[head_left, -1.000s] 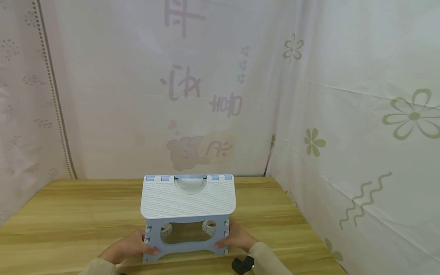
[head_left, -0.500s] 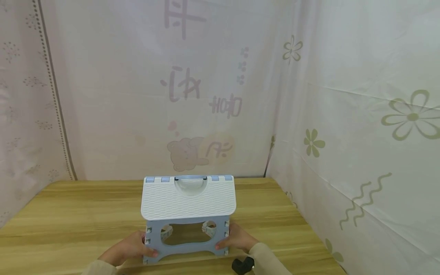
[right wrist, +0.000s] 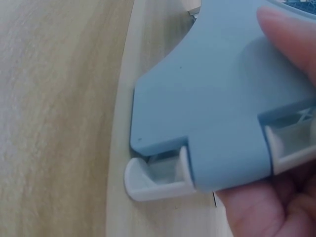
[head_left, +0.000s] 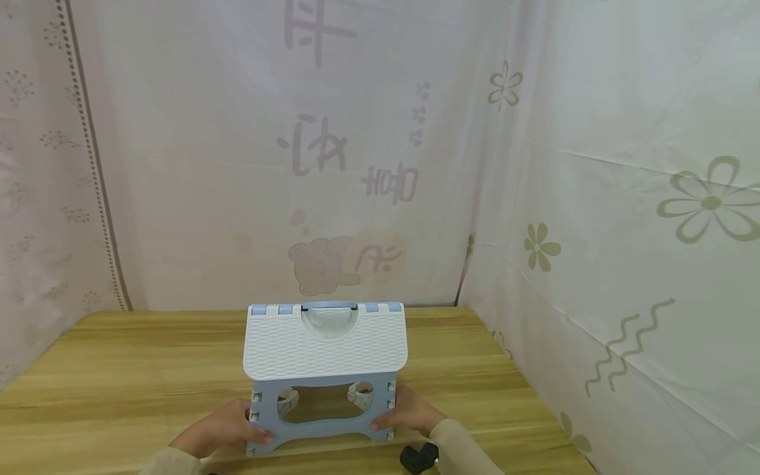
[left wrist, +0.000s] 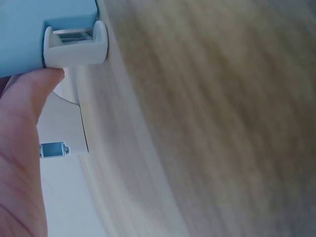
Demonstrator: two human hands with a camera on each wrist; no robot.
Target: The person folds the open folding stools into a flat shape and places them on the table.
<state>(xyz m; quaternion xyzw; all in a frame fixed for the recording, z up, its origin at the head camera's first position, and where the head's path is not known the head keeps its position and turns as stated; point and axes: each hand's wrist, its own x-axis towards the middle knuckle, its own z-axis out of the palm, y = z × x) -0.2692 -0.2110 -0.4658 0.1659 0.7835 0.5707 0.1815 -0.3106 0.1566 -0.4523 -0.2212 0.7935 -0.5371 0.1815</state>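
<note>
A folding step stool [head_left: 325, 349] stands unfolded on the wooden table, its white woven-pattern top sloping toward me and its blue-grey leg panel facing me. My left hand [head_left: 228, 427] grips the left edge of that panel low down, thumb over the front. At the right edge my right hand [head_left: 410, 412] does the same, its thumb near the cut-out and the other fingers behind. In the right wrist view, the blue panel [right wrist: 212, 84] lies between thumb and fingers, with white hinge parts along its edge. The left wrist view shows the left hand [left wrist: 24, 148] against the panel's corner.
The wood-grain table [head_left: 148, 369] runs back to a patterned cloth curtain [head_left: 202, 165], and another curtain [head_left: 623, 198] hangs along its right side. A small black object [head_left: 419, 458] shows by the right sleeve at the near edge.
</note>
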